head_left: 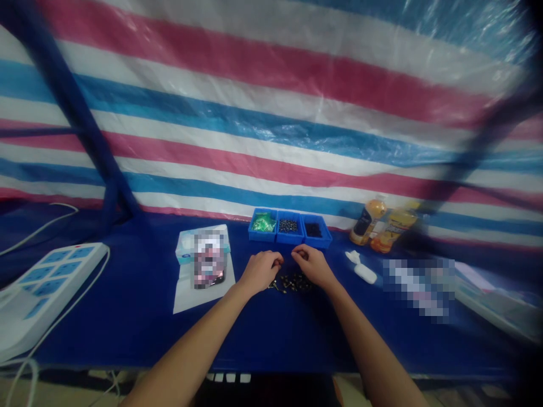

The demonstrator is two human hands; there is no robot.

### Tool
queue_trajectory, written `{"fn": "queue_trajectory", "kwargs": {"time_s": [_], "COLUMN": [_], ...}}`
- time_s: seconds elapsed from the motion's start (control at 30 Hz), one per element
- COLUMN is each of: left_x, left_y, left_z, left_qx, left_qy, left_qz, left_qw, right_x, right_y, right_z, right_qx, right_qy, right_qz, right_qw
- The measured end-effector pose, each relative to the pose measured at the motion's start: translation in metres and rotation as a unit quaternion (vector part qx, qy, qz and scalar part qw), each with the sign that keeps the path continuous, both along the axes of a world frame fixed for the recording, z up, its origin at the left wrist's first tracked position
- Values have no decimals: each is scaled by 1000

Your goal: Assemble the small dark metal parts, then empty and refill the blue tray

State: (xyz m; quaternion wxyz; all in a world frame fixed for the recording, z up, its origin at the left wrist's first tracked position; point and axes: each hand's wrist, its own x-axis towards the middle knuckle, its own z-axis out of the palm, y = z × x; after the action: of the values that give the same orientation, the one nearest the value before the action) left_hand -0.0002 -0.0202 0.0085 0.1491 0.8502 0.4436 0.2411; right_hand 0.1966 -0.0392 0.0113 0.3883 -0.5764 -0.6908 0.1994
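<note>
My left hand [262, 270] and my right hand [310, 263] face each other with a small gap between them, just above the dark blue tabletop. The fingers of both are curled with the tips pressed together; anything in them is too small to make out. Below and between them lies a loose pile of small black and brass-coloured parts [292, 282]. Behind the hands stand three joined blue bins: a left bin [255, 234] with shiny green packets, a middle bin [290, 238] with small dark and metallic pieces, and a right bin [319, 243] with black pieces.
A phone [210, 263] leans on a tissue box [185, 249] at the left, near a large white power strip [55, 288] with a cable. Two drink bottles [368, 220], a white earphone case [365, 273] and a blurred tray [487, 299] lie right. Striped sheeting [271, 130] hangs behind.
</note>
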Motion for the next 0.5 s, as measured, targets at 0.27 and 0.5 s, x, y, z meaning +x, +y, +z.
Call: {"fn": "queue_trajectory", "kwargs": {"time_s": [0.27, 0.5], "left_x": [1, 7], "left_y": [4, -1], "left_z": [-2, 9], "left_qx": [-6, 12], "left_qy": [-70, -186], "left_qz": [2, -28], "left_qw": [998, 982], "right_x": [-2, -7], "right_y": [-3, -7], "right_z": [3, 11], "right_qx": [-7, -13], "right_qy": [-7, 4], "right_qz": [11, 72], "right_qw": [1000, 997]}}
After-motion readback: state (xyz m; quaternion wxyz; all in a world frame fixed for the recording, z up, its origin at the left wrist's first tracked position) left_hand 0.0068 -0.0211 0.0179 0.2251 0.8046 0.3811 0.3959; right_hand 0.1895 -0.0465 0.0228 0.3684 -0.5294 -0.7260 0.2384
